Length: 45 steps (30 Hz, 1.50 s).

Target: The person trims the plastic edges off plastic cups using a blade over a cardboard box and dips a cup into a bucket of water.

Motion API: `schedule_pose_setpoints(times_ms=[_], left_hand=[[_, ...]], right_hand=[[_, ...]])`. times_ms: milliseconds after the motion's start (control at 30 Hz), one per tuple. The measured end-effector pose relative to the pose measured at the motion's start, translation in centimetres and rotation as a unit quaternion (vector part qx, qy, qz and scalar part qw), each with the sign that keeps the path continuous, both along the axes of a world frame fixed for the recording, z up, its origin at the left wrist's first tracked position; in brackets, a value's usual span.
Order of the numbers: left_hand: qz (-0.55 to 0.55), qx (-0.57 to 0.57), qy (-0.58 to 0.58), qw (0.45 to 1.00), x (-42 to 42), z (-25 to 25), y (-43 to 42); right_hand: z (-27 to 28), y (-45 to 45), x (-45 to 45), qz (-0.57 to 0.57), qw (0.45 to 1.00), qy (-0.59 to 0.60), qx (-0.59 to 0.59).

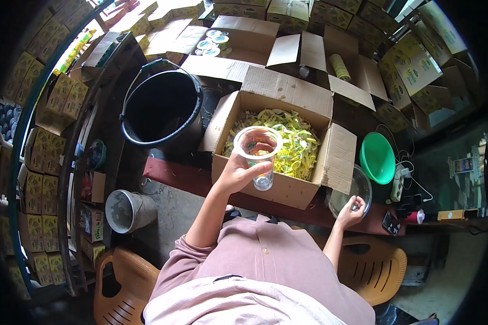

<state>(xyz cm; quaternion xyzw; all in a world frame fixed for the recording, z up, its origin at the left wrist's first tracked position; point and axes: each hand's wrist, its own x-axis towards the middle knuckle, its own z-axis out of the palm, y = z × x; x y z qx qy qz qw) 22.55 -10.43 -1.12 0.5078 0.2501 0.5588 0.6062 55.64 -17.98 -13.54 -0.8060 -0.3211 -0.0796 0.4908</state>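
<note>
My left hand (237, 174) is wrapped round a clear plastic cup (263, 181), held upright with its wide rim facing up toward me. The cup is above the front of an open cardboard box (276, 196). A heap of yellow-green printed plastic strips (293, 141) fills the box. To the right, my right hand (351, 214) is closed with its fingertips pinched together; a small pale glint shows there, too small to name. That hand is at the near edge of a clear round bowl (363, 184), partly behind the box flap.
A black bucket (162, 143) stands left of the box, with a grey bucket (130, 211) lower down. A green basin (378, 158), a power strip (397, 189) and a phone (391, 222) lie right. Behind is an open carton (244, 40) with round lids (212, 43).
</note>
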Motion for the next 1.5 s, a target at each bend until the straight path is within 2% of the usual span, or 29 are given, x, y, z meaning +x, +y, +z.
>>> schedule_pose_setpoints(times_ms=[100, 167, 233, 300, 367, 433, 500, 533, 600, 633, 700, 767, 800, 833, 900, 967, 1000, 1033, 1100, 1133, 1167, 1233, 1300, 1367, 1400, 1433, 1467, 1500], left_hand=[[-0.008, -0.014, -0.012, 1.000, -0.8, -0.2, 0.6], [0.009, -0.033, -0.026, 0.999, -1.7, -0.4, 1.2], [0.006, -0.066, -0.077, 0.995, -3.2, -0.6, 2.1], [0.032, -0.075, -0.166, 0.983, -5.2, -1.1, 3.7], [0.109, -0.095, -0.222, 0.964, -7.0, -2.2, 5.2], [0.162, -0.135, -0.333, 0.919, -8.6, -1.9, 6.0], [0.190, -0.157, -0.340, 0.908, -10.3, -1.4, 6.0], [0.146, -0.160, -0.341, 0.915, -11.3, -1.5, 5.7], [0.052, -0.213, -0.308, 0.926, -14.5, -3.6, 4.2], [0.079, -0.260, -0.188, 0.944, -14.8, -1.6, 2.8], [-0.011, -0.187, 0.070, 0.980, -17.4, -2.8, 1.2], [-0.016, -0.099, 0.082, 0.992, -18.6, -0.5, -0.2], [-0.020, -0.052, 0.086, 0.995, -18.8, 1.4, -0.9], [0.010, -0.018, -0.012, 1.000, -18.6, 3.6, -1.5], [0.074, 0.123, -0.054, 0.988, -18.4, 7.3, -2.4], [0.069, 0.276, -0.108, 0.953, -17.8, 10.5, -2.9], [0.038, 0.334, -0.136, 0.932, -17.4, 12.4, -3.2], [0.006, 0.389, -0.162, 0.907, -16.9, 14.1, -3.4], [-0.103, 0.436, -0.238, 0.862, -15.8, 16.3, -3.5], [-0.170, 0.425, -0.204, 0.866, -15.9, 17.7, -3.3], [-0.235, 0.408, -0.171, 0.865, -16.0, 18.9, -3.2], [-0.255, 0.436, -0.184, 0.844, -14.8, 19.6, -2.7], [-0.267, 0.424, -0.204, 0.841, -14.0, 20.0, -2.6], [-0.270, 0.388, -0.192, 0.860, -14.1, 20.2, -2.9], [-0.252, 0.387, -0.197, 0.865, -13.6, 20.1, -2.8], [-0.234, 0.385, -0.201, 0.870, -13.2, 20.1, -2.8], [-0.197, 0.401, -0.216, 0.868, -12.0, 20.1, -2.6], [-0.232, 0.424, -0.208, 0.851, -11.7, 20.5, -1.3]], right_hand=[[2.7, 2.9, -2.5, 0.097, 0.990, -0.067, 0.076], [6.2, 5.1, -7.1, 0.246, 0.966, 0.017, 0.083], [7.8, 7.4, -11.9, 0.406, 0.905, 0.093, 0.093], [11.0, 8.9, -17.5, 0.555, 0.824, 0.108, 0.042], [14.3, 10.1, -23.3, 0.645, 0.758, 0.090, 0.034], [14.4, 12.0, -27.8, 0.710, 0.700, 0.035, 0.076], [13.9, 13.1, -30.8, 0.710, 0.702, 0.038, 0.036], [13.8, 14.0, -32.0, 0.725, 0.685, 0.026, 0.075], [14.3, 15.9, -33.6, 0.694, 0.708, 0.011, 0.126], [14.5, 16.6, -34.4, 0.678, 0.720, 0.006, 0.150], [14.5, 17.4, -35.8, 0.653, 0.744, -0.015, 0.139], [13.4, 18.3, -36.6, 0.720, 0.688, -0.081, 0.043], [12.8, 18.9, -36.8, 0.747, 0.645, -0.154, -0.047], [12.8, 18.6, -37.3, 0.738, 0.650, -0.171, -0.056], [12.8, 18.2, -38.3, 0.725, 0.683, -0.088, 0.022], [12.2, 18.0, -38.5, 0.739, 0.654, -0.146, -0.067], [11.8, 18.0, -38.7, 0.743, 0.637, -0.174, -0.111], [11.5, 18.1, -38.8, 0.755, 0.629, -0.154, -0.104], [12.8, 17.5, -39.2, 0.731, 0.678, -0.082, 0.004], [12.9, 17.4, -39.2, 0.720, 0.691, -0.061, 0.021], [12.3, 17.5, -39.0, 0.734, 0.674, -0.075, -0.022], [11.4, 17.3, -38.1, 0.751, 0.653, -0.076, -0.060], [11.6, 17.2, -36.5, 0.716, 0.698, -0.009, 0.028], [11.7, 16.9, -34.1, 0.656, 0.745, 0.115, -0.030], [10.1, 17.4, -32.9, 0.630, 0.743, 0.223, -0.010], [8.9, 18.1, -31.7, 0.617, 0.740, 0.261, 0.058], [8.1, 18.5, -29.9, 0.601, 0.732, 0.313, 0.071], [7.5, 19.1, -27.7, 0.602, 0.725, 0.322, 0.094]])
